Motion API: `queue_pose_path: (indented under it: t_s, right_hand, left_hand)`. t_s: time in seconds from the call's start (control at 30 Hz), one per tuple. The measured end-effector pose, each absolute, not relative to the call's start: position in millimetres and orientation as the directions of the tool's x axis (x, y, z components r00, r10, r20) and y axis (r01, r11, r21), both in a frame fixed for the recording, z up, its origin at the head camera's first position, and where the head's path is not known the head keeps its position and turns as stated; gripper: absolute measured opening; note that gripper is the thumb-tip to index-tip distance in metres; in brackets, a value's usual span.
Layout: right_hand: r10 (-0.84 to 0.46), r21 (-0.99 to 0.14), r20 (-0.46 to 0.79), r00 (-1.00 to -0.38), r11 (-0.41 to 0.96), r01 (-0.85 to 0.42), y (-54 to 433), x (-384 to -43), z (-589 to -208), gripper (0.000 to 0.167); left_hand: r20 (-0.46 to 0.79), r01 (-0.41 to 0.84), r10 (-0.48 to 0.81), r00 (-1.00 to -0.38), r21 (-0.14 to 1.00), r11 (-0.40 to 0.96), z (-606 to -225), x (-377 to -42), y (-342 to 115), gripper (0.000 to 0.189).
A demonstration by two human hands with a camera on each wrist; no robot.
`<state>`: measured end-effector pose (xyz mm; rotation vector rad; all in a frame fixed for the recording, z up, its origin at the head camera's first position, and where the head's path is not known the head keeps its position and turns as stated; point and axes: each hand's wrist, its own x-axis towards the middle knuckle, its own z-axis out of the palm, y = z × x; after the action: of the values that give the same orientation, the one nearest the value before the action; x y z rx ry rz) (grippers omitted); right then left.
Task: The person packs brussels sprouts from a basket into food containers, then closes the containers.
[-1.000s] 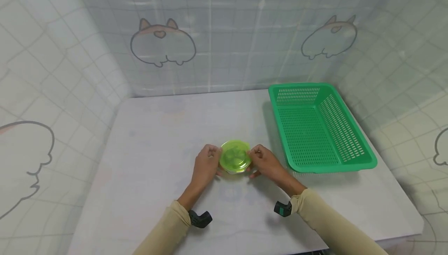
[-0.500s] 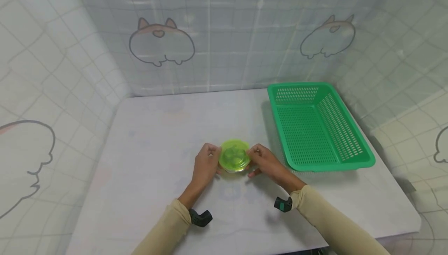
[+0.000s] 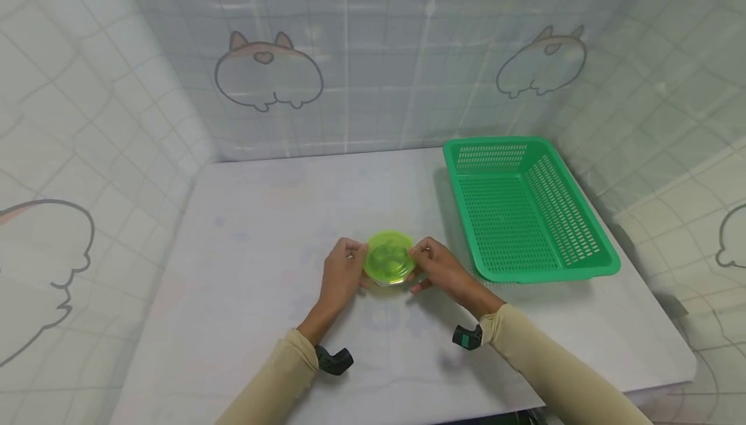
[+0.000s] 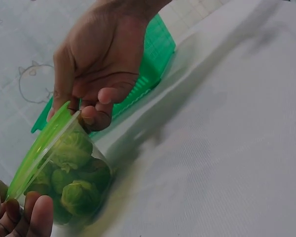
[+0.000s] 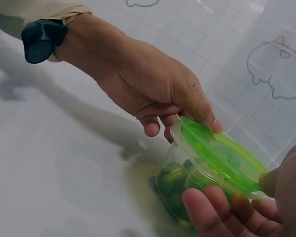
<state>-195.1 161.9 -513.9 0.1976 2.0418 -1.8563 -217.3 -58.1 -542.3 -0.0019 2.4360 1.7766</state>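
Between both hands stands a clear plastic food container (image 4: 94, 165) with a bright green lid (image 3: 389, 255) on its rim. Through the wall show several leafy green balls that look like Brussels sprouts (image 4: 81, 196). My left hand (image 3: 342, 271) pinches the container's left edge, thumb at the lid and fingers below the rim. On the opposite edge, my right hand (image 3: 441, 271) pinches in the same way, its other fingers curled beneath. In the left wrist view the lid's edge stands slightly apart from the clear rim near the right hand.
A green slotted basket (image 3: 476, 243) with nothing in it stands to the right of the container on the white table (image 3: 250, 218). Tile-patterned sheets with cartoon animal drawings (image 3: 268, 75) rise at the back and sides. Each wrist wears a dark camera mount (image 3: 334, 361).
The head view shifts very slightly. Both hands keep the same hold on the container, which stays in place.
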Motion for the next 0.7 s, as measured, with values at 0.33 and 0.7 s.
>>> queue_pose_path:
  t_s: [0.33,0.7]
  right_hand:
    - [-0.145,-0.920,-0.385,-0.912,0.135,0.367,161.2,-193.2,-512.1,0.024]
    - [-0.230,-0.912,-0.406,-0.885,0.158,0.377,167.8,-192.3,-511.7,0.032]
  left_hand:
    - [-0.188,-0.149,0.115,-0.975,0.947,0.284,-539.4,-218.8,-63.8,0.031]
    - [-0.097,-0.061,0.070,-0.993,0.911,0.407,-536.4,-231.2,-65.8,0.037]
